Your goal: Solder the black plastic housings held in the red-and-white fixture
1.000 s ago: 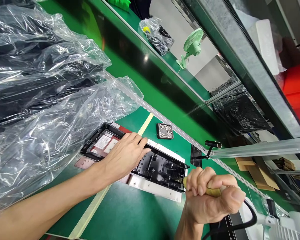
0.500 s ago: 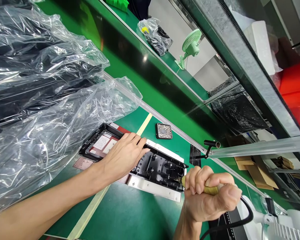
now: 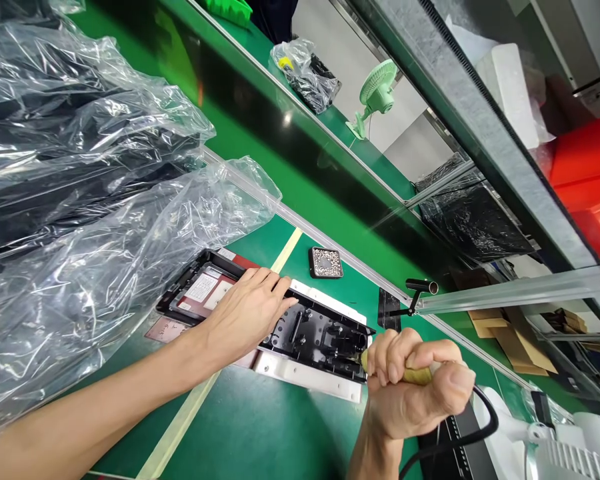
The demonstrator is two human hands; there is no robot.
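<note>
A long black plastic housing (image 3: 307, 331) with posts and small screws inside lies in a white fixture (image 3: 305, 381) on the green bench. Across its middle rests my left hand (image 3: 255, 303), fingers bent over the far edge and thumb along the inside, holding the housing. My right hand (image 3: 420, 380) is wrapped round a corded electric screwdriver (image 3: 417, 375) with a yellowish grip. Its tip points at the right end of the housing, but the contact point is hidden. Behind the housing sits a small black tray (image 3: 326, 262) of screws.
Black parts in clear plastic bags (image 3: 105, 220) are heaped on the left. A metal rail (image 3: 340, 248) runs behind the work. A short black tube on a bracket (image 3: 423, 287) stands at the right, near a white fan (image 3: 555, 447). The screwdriver's black cord (image 3: 460, 441) loops below my right hand.
The view has shifted slightly. Both hands, the screwdriver and the housing keep nearly the same places relative to one another.
</note>
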